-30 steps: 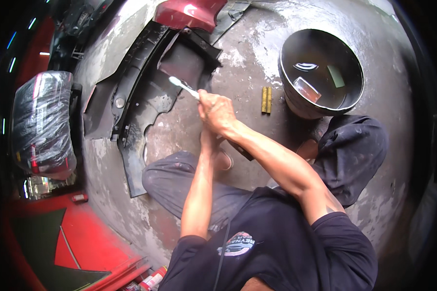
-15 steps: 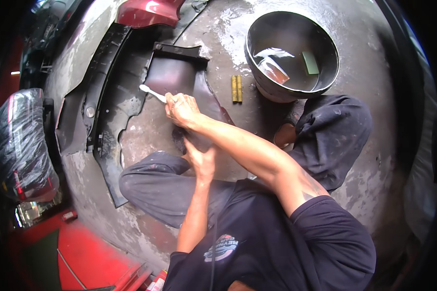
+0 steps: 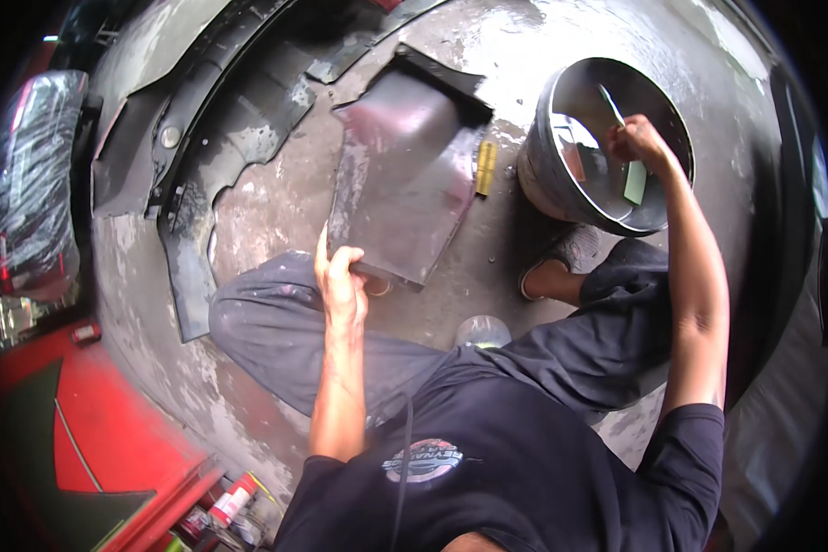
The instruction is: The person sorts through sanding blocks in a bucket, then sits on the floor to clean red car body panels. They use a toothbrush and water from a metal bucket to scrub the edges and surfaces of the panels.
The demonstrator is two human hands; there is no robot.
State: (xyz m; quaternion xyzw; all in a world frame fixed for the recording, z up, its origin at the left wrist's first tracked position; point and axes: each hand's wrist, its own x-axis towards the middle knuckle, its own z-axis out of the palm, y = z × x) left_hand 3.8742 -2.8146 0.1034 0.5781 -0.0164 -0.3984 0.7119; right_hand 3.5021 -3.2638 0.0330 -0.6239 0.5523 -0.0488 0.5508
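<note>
My left hand (image 3: 340, 283) grips the lower left corner of a grey car body panel (image 3: 400, 189), with the thumb over its edge. The panel has faded reddish patches and a black flange at its far end. My right hand (image 3: 638, 143) is closed on a white toothbrush (image 3: 609, 103) over the black bucket (image 3: 535, 170), its bristle end pointing away from me. Inside the bucket, a green block (image 3: 634, 182) lies beside that hand, and a reddish flat piece (image 3: 573, 158) shows in the water to its left.
A long dark bumper part (image 3: 235, 129) lies on the floor at the left. Yellow sticks (image 3: 485, 168) rest by the panel's right edge. A clear cup (image 3: 483, 331) stands between my legs. A plastic-wrapped part (image 3: 39, 184) and a red car panel (image 3: 129, 414) are farther left.
My right hand has carried the toothbrush from the panel rightward to the bucket. The panel now lies flatter in view, held by my left hand alone. The view has shifted.
</note>
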